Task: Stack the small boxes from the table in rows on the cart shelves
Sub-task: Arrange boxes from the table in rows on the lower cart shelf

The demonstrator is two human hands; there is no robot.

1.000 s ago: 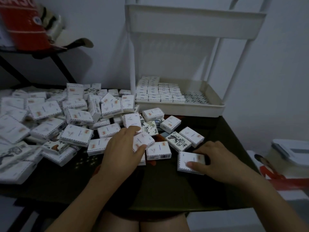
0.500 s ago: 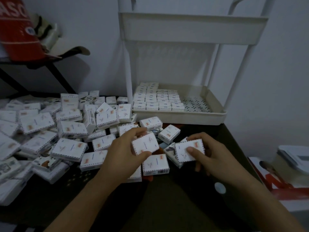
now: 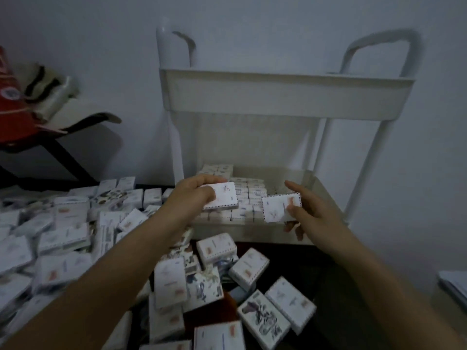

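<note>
My left hand (image 3: 192,198) grips a small white box (image 3: 223,195) and holds it over the rows of boxes (image 3: 249,193) stacked in the lower shelf (image 3: 313,183) of the white cart. My right hand (image 3: 310,210) pinches a second small white box (image 3: 278,207) just above the shelf's front rim, to the right of the first. A large heap of small white boxes (image 3: 63,231) covers the dark table on the left, and more loose boxes (image 3: 250,269) lie below my hands.
The cart's upper shelf (image 3: 285,94) hangs above the lower one, with white posts (image 3: 374,157) at the right. A red and white bag (image 3: 15,107) rests on a dark stand at the far left. A white container (image 3: 454,286) sits at the right edge.
Both hands have lifted their boxes off the table and carried them forward to the cart's lower shelf. The camera has tilted up toward the cart.
</note>
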